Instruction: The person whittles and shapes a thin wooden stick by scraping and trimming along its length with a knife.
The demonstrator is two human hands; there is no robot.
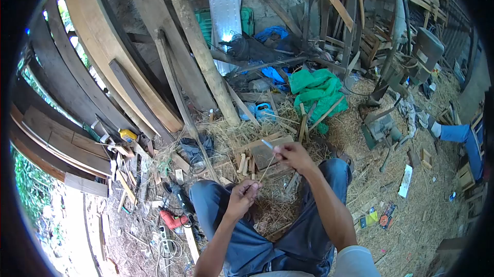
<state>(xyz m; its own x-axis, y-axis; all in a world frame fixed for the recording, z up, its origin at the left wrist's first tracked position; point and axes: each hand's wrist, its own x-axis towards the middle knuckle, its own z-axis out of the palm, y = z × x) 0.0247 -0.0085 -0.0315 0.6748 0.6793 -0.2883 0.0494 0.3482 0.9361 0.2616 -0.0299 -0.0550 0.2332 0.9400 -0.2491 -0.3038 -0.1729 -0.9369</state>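
Between my knees, my left hand (244, 198) is closed on the lower end of a thin wooden stick (267, 169). Higher and to the right, my right hand (293, 156) is closed around a small tool with a pale blade or tip (267, 144) that points up and left. The stick's upper end lies close to my right hand; whether they touch is unclear. Below both hands a wooden board (263, 156) rests on the ground, with several short wood pieces (246, 164) at its left side.
A red power tool (173, 220) and cables lie left of my legs. A green sheet (317, 94) is ahead, beside a leaning pole (201, 45). Long planks (110, 45) lean at the left. A metal machine (382, 128) stands right; another person's leg (453, 133) shows at far right.
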